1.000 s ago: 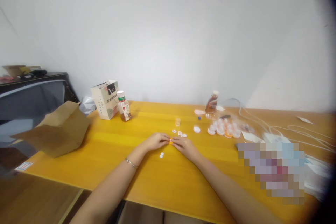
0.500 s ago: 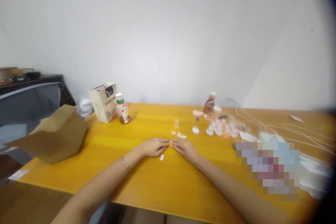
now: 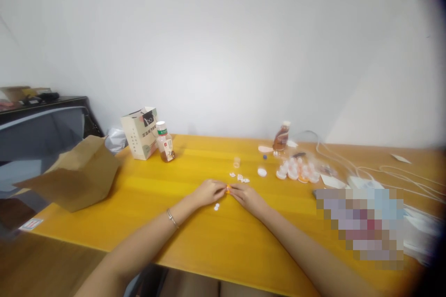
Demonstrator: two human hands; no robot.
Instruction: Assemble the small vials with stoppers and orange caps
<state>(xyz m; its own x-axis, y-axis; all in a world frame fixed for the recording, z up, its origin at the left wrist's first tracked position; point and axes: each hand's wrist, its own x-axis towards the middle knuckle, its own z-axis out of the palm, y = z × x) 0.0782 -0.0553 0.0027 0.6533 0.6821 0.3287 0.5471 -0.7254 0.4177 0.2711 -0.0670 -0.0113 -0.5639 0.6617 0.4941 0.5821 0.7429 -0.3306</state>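
My left hand (image 3: 209, 192) and my right hand (image 3: 248, 196) meet over the middle of the table. Between their fingertips is a small orange piece with a white part (image 3: 228, 189), held from both sides; its kind is too small to make out. Two little white discs (image 3: 216, 206) lie just below my left hand. Beyond my fingers rest several small white cut-out shapes with dark lines (image 3: 240, 178). Farther off stands a small clear cup (image 3: 237, 162), and right of it lies a white round lid (image 3: 262, 172).
A brown paper bag (image 3: 80, 174) sits at the left edge. Behind it stand a printed carton bag (image 3: 139, 134) and a bottle (image 3: 165, 143). On the right are a brown bottle (image 3: 281, 136), a cluster of small clear containers (image 3: 298, 170), white cables (image 3: 400, 174) and a blurred-out patch (image 3: 365, 227).
My head view has shifted slightly, so the scene sits a little to the right. Both hands stay together on the orange piece; the left fingers look slightly more curled.
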